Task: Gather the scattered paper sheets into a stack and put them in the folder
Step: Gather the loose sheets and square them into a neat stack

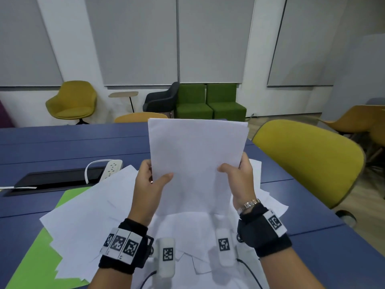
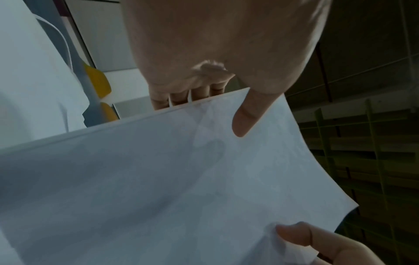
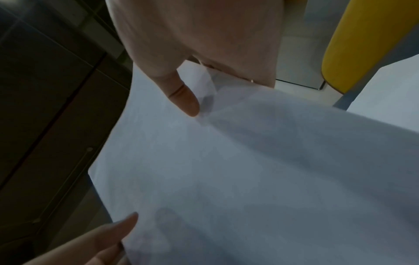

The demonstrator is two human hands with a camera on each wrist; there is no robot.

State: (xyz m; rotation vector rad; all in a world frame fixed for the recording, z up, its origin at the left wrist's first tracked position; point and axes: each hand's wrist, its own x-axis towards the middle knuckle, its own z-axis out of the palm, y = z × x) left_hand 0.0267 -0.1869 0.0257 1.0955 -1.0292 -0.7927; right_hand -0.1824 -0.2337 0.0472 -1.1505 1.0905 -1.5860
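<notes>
the left hand [image 1: 149,180] and right hand [image 1: 239,176] each pinch a side edge of the upright paper stack [image 1: 196,163], held above the loose sheets [image 1: 93,213] and green folder [image 1: 31,257] on the near table. best to loosen both pinches slightly and tap the bottom edge square.

Open blue table [image 1: 62,138] at far left. Nearer, blocked by power strip [image 1: 111,167] and black cable tray [image 1: 56,180]. At right, yellow chair [image 1: 308,161] close against table edge. Loose sheets [image 1: 87,215] covering green folder [image 1: 37,251].
</notes>
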